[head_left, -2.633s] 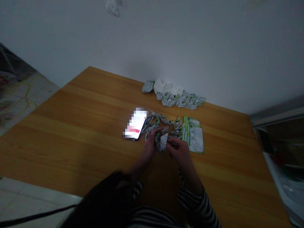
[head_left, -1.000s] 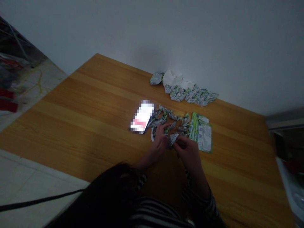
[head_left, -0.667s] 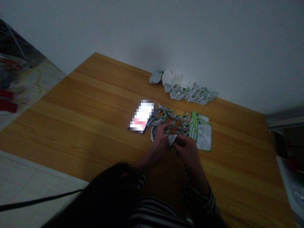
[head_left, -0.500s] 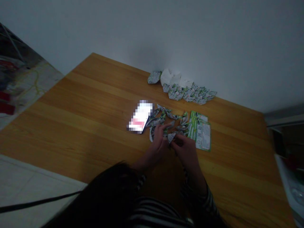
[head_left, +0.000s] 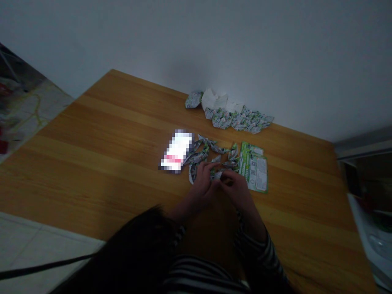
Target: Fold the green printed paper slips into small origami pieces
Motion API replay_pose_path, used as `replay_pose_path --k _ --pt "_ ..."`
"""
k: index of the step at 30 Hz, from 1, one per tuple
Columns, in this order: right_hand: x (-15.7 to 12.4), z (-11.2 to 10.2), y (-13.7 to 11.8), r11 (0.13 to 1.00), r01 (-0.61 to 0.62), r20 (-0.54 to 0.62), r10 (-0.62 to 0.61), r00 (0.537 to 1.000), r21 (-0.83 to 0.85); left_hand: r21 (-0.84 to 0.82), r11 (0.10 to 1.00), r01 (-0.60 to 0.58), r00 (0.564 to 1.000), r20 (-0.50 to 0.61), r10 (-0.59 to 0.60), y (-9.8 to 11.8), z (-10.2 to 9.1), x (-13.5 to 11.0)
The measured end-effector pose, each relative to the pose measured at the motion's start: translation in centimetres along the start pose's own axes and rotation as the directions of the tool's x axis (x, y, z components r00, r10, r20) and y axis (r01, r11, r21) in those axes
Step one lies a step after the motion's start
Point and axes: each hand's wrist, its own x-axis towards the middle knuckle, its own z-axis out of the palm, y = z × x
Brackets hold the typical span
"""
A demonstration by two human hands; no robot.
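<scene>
My left hand (head_left: 202, 179) and my right hand (head_left: 235, 185) meet close together above the wooden table. Between their fingertips is a small folded piece of printed paper (head_left: 217, 175), partly hidden by the fingers. Both hands are closed on it. Just beyond them, several folded strips of green-and-white printed paper (head_left: 200, 156) lie in a loose ring. To the right of my right hand are flat green-and-white printed leaflets (head_left: 256, 173), overlapping one another. A phone with a lit, pixelated screen (head_left: 177, 150) lies to the left of the folded strips.
Along the wall (head_left: 245, 53) at the table's back edge lies a row of folded printed paper pieces (head_left: 240, 119), with crumpled white paper (head_left: 213, 100) and a rounded printed piece (head_left: 193, 100) at its left. The wooden table (head_left: 92, 143) ends at a pale floor on the left.
The view has shifted slightly, so the table's things sit a little further left. My right hand has drawn in closer to my left, covering more of the small paper piece.
</scene>
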Motion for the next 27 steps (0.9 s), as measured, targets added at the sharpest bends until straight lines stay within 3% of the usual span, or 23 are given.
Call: replay_pose_path --k 7,14,20,23,27 --pt "0.0 0.9 0.1 0.989 -0.049 0.054 0.042 0.998 0.138 -0.062 0.998 -0.017 1.000 0.013 0.018 0.3 -0.1 -0.1" --pt "0.4 2.5 -0.2 0.986 -0.059 0.015 0.057 0.998 0.155 -0.166 0.986 0.014 0.996 -0.081 -0.028 0.7 -0.2 0.2" --pt "-1.5 1.7 -0.3 0.871 -0.121 0.180 0.038 0.983 0.476 -0.324 0.938 0.124 0.968 -0.170 -0.187 0.8 -0.5 0.3" --pt "-2.6 0.3 0.1 0.868 -0.077 0.111 0.026 0.993 0.490 -0.405 0.911 0.077 0.978 -0.149 -0.149 1.0 -0.4 0.3" --pt "-3.1 -1.0 0.2 0.937 0.003 -0.014 0.002 1.000 0.349 -0.457 0.889 -0.034 0.991 -0.130 -0.029 1.0 0.0 0.2"
